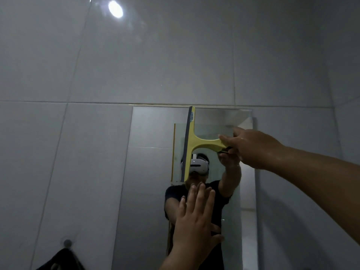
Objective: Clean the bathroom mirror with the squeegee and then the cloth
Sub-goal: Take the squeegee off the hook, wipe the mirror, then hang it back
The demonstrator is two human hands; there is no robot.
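A tall mirror (150, 172) hangs on the grey tiled wall, its top edge at mid-frame. A yellow squeegee (191, 141) with a dark rubber blade stands upright against the upper middle of the glass, blade facing left. My right hand (253, 147) grips its handle from the right, arm stretched across. My left hand (194, 217) lies flat on the lower middle of the mirror, fingers straight and pointing up. The glass reflects a person in a dark shirt wearing a white headset. No cleaning cloth is clearly identifiable.
A round hook (67, 243) is fixed to the wall at lower left, with a dark fabric item (60, 260) hanging from it. A ceiling light glares off the glossy tiles (115, 9) at upper left.
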